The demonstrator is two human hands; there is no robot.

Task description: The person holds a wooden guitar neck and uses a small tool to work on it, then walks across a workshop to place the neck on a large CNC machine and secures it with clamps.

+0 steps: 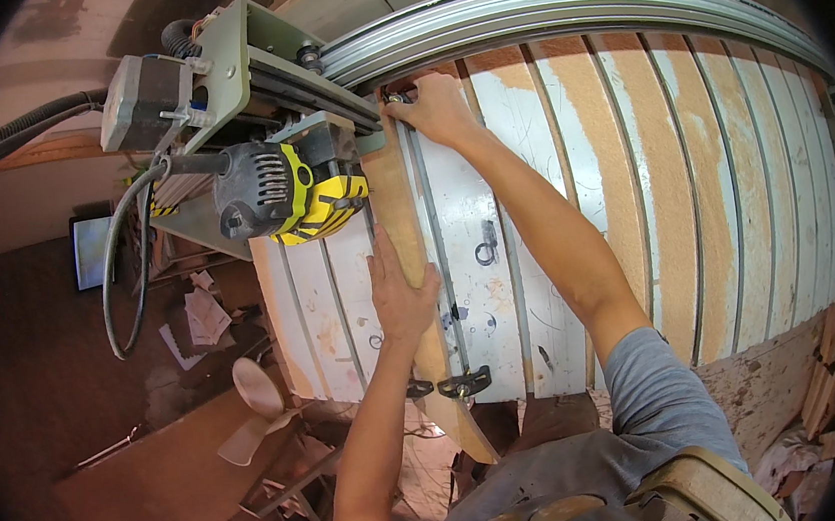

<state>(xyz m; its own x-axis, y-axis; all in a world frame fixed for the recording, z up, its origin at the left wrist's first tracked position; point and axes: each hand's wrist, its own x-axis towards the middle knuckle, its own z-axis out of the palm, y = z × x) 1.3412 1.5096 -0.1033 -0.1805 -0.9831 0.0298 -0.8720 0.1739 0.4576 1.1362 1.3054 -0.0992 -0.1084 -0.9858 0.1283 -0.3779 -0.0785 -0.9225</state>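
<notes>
A long, narrow wooden board (pixel 429 335) lies lengthwise on the slotted bed of a router machine, its near end sticking out past the bed's edge. My left hand (pixel 402 292) rests flat on the board, fingers stretched forward and thumb apart. At the far end, my right hand (pixel 436 113) has its fingers closed around a small dark clamp (pixel 398 98), mostly hidden by the hand. Close to the near edge, a black clamp (pixel 465 384) sits beside the board. Left of my hands hangs the black and yellow router (pixel 295 187), its bit out of sight.
A metal gantry rail (pixel 565 20) crosses the far side. The slotted bed (pixel 556 343) stretches right with worn strips. Cables (pixel 118 279) loop on the left by a stepper motor (pixel 136 102). Paper scraps (pixel 207 316) and a white fan (pixel 257 388) stand lower left.
</notes>
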